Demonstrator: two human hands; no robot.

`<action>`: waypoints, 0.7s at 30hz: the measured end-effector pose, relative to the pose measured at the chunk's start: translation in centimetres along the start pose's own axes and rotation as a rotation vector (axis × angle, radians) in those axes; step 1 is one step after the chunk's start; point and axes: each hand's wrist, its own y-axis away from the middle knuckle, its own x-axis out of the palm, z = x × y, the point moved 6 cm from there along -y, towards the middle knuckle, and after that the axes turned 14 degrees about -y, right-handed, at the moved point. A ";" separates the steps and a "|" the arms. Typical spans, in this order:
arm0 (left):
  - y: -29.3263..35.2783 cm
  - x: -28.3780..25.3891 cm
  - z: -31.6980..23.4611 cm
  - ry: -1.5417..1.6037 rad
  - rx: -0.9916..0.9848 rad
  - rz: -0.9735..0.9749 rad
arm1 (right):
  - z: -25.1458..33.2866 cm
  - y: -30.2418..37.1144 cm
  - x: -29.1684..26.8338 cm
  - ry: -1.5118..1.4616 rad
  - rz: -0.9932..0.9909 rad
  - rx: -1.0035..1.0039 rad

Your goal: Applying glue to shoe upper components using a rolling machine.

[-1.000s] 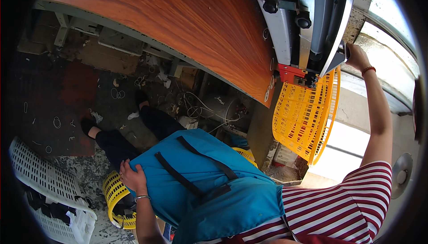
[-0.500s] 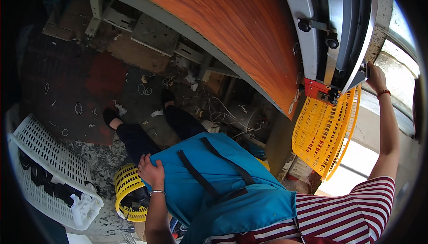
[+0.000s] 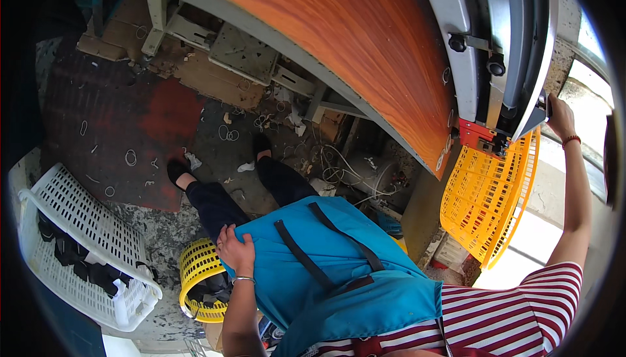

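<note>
At the far right, my right hand (image 3: 561,117) is closed around a dark handle (image 3: 541,110) at the end of a long metal-railed machine (image 3: 503,44). That arm is stretched out, with a red band at the wrist. My left hand (image 3: 236,252), wearing a metal bracelet, lies against the edge of the teal apron (image 3: 306,292) on my lap; its fingers are extended and hold nothing visible. Two dark straps lie across the apron. A red block (image 3: 475,134) sits at the near end of the machine, beside the right hand.
A wood-grain tabletop (image 3: 352,50) carries the machine. An orange-yellow basket (image 3: 486,200) is below its near end. On the left are a white basket (image 3: 98,220) and a yellow basket (image 3: 199,272), both holding dark pieces. Loops and scraps litter the floor (image 3: 156,181).
The whole view has shifted, so the scene sits a little farther right in the picture. My right hand stays on the handle, and my left hand stays at the apron's edge.
</note>
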 end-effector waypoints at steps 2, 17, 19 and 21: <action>0.0 0.1 0.2 0.013 -0.001 0.015 | -0.2 0.3 -0.4 0.016 -0.007 0.008; 0.0 0.1 -0.3 -0.049 0.004 0.022 | 3.7 1.0 -2.4 0.050 0.030 0.050; 0.0 0.1 -0.2 -0.056 0.001 0.031 | 3.7 1.1 -2.4 0.052 0.015 0.034; 0.0 0.2 -0.2 -0.050 0.002 0.035 | 3.8 1.1 -2.3 0.049 -0.013 0.011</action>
